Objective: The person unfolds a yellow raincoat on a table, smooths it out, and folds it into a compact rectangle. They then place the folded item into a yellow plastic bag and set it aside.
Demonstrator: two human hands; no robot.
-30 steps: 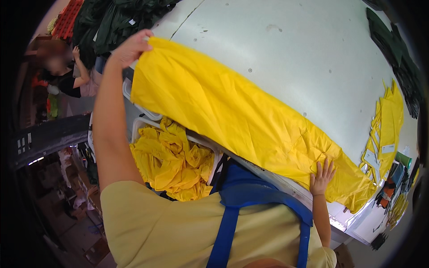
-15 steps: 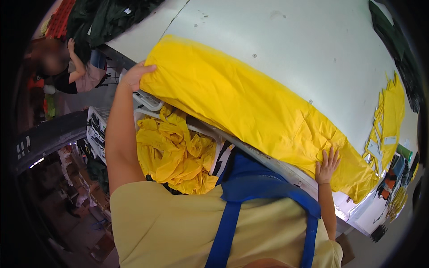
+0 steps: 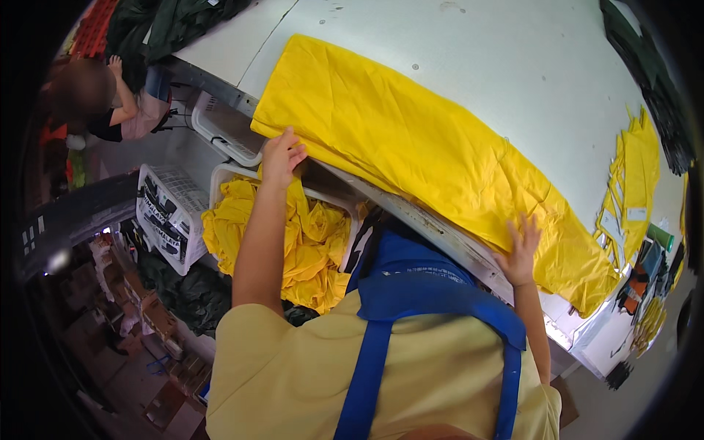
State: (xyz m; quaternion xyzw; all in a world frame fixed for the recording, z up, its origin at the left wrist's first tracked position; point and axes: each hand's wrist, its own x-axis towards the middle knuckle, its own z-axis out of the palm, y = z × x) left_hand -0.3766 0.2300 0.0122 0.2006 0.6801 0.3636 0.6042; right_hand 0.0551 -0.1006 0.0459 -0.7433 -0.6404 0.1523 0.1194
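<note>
A long piece of folded yellow fabric (image 3: 411, 139) lies along the near edge of the white table (image 3: 484, 66), some creases running across it. My left hand (image 3: 280, 160) is at the fabric's near left edge, its fingers partly stretched and apart, gripping nothing I can see. At the right part of the same edge, my right hand (image 3: 519, 253) has its fingers spread over the fabric. Whether its fingertips press on the cloth or hover just above it I cannot tell. Below the table edge, a heap of crumpled yellow fabric (image 3: 308, 246) fills a white basket (image 3: 220, 173), partly behind my left forearm.
Another white basket (image 3: 224, 125) stands under the table's left side, and a white crate (image 3: 167, 216) sits further left. Dark green fabric (image 3: 165, 29) lies at the far left. Yellow pieces with white labels (image 3: 632, 187) lie at the right. A person (image 3: 125, 110) sits at the left.
My left hand has let go of the fabric's left end and moved right and nearer along its edge. That end now lies flat on the table. My right hand's fingers have spread and lifted slightly.
</note>
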